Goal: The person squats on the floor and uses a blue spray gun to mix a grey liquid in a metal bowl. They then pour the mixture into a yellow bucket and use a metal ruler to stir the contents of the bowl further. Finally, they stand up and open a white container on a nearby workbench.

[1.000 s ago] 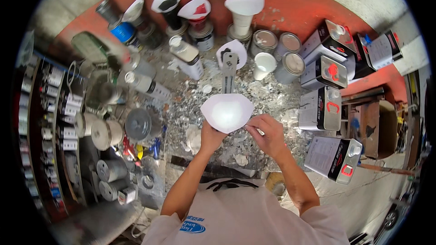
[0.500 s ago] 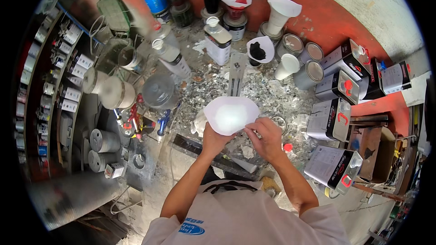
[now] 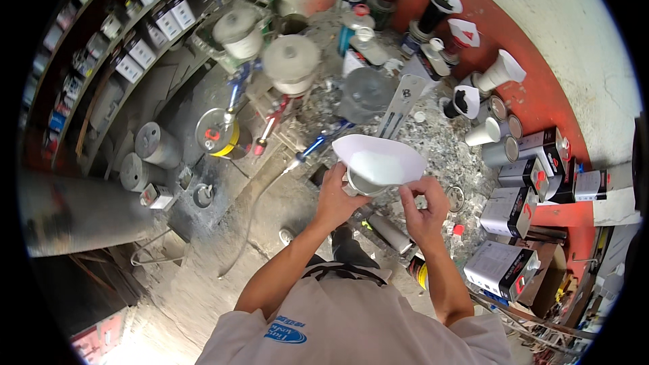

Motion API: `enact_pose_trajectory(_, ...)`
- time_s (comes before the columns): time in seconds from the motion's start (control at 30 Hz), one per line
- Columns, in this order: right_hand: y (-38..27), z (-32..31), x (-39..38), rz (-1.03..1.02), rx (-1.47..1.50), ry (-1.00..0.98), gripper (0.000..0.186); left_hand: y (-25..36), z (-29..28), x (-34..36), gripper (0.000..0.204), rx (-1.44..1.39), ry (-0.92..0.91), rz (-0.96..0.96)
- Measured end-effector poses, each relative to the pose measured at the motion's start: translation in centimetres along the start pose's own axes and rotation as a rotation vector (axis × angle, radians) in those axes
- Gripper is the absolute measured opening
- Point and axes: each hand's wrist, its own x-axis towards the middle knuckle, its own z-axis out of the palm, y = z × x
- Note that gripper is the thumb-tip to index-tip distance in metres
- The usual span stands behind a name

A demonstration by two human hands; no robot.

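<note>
Just above the bench's near edge, my left hand [image 3: 338, 201] is closed around a cup [image 3: 364, 186], whose rim shows beside the fingers. Over the cup sits a white paper paint strainer [image 3: 382, 159], tilted, with pale liquid in it. At the strainer's lower right edge is my right hand [image 3: 427, 213], thumb and fingers closed at the paper rim. A flat metal measuring stick [image 3: 403, 101] rises behind the strainer. Farther right, a white cup [image 3: 482, 132] leans near a strainer with black residue [image 3: 466, 103].
Spray guns [image 3: 318, 145] lie along the bench's left part, near a lidded pot [image 3: 291, 64]. Metal cans [image 3: 500, 209] line the right side. Shelves of cans [image 3: 140, 51] stand left. A hose [image 3: 253, 226] hangs to the floor; a red cap [image 3: 458, 230] lies near my right wrist.
My view has swung left, showing more floor and shelving. The strainer is now tilted, and the cup beneath it shows. Both hands stay at the cup and strainer.
</note>
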Motion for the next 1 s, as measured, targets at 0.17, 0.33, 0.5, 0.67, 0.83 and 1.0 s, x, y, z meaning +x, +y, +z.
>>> enact_pose_trajectory(0.17,-6.1,6.4,-1.4,-0.124,-0.145,-0.294,0.02,-0.6,-8.9,-3.6,0.065,-0.148,0.104,0.04)
enact_pose_trajectory(0.33,-11.4,13.7,-1.8,-0.19,-0.029,-0.527,0.032,-6.6,-17.5,-8.1,0.064,0.037,0.36,0.104)
enact_pose_trajectory(0.5,-14.5,21.7,-1.3,-0.139,0.112,-0.633,0.04,-10.6,-27.1,-11.1,0.053,-0.148,0.34,-0.155)
enact_pose_trajectory(0.67,-15.0,29.0,1.0,0.027,0.304,-0.666,0.039,-16.4,-35.2,-12.8,0.044,0.394,0.45,-0.06)
enact_pose_trajectory(0.83,-17.2,37.0,5.4,0.222,0.485,-0.802,0.056,-17.4,-40.7,-10.9,0.045,0.307,0.465,-0.123)
enact_pose_trajectory(1.0,-19.2,45.2,10.4,0.01,0.47,-0.775,0.041,-17.9,-45.2,-6.3,0.048,0.326,0.466,-0.184)
